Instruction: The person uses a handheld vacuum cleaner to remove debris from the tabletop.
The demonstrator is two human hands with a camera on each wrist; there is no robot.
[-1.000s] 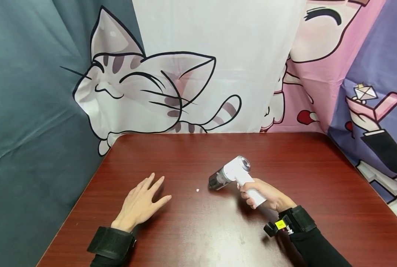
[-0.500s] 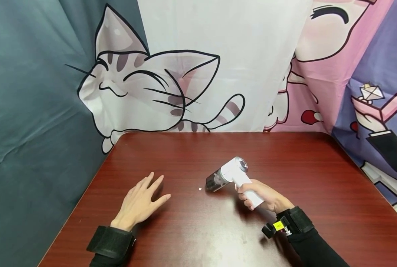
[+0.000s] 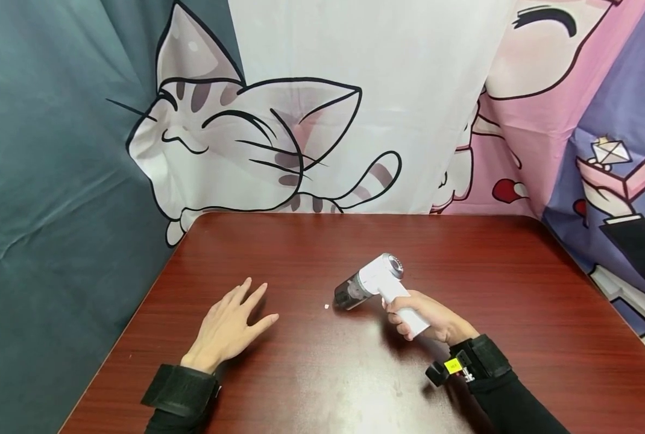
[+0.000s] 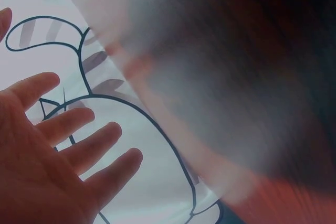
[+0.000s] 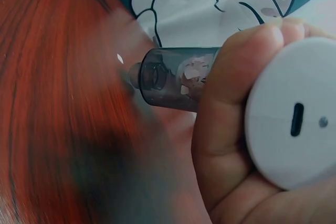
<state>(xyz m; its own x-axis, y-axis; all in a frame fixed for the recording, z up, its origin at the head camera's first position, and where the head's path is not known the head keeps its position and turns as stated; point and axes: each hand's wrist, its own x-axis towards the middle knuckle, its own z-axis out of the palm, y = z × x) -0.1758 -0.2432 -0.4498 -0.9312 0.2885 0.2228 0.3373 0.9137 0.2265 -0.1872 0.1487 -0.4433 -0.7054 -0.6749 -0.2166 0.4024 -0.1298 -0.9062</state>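
Observation:
My right hand (image 3: 425, 316) grips the white handle of a small handheld vacuum (image 3: 377, 282) (image 5: 178, 80). Its dark clear nozzle points left and down at the table, just right of a tiny white scrap (image 3: 326, 307) (image 5: 119, 59). White bits show inside the clear chamber in the right wrist view. My left hand (image 3: 230, 325) (image 4: 47, 150) rests flat on the table at the left, fingers straight and spread, holding nothing.
The red-brown wooden table (image 3: 311, 253) stands against cartoon cat curtains (image 3: 257, 138). Its left edge runs close to my left hand. A teal cloth (image 3: 46, 181) hangs at the left. Black wrist straps sit on both forearms.
The vacuum's nozzle has crept a little left, closer to the white scrap. The left hand has stayed flat in place.

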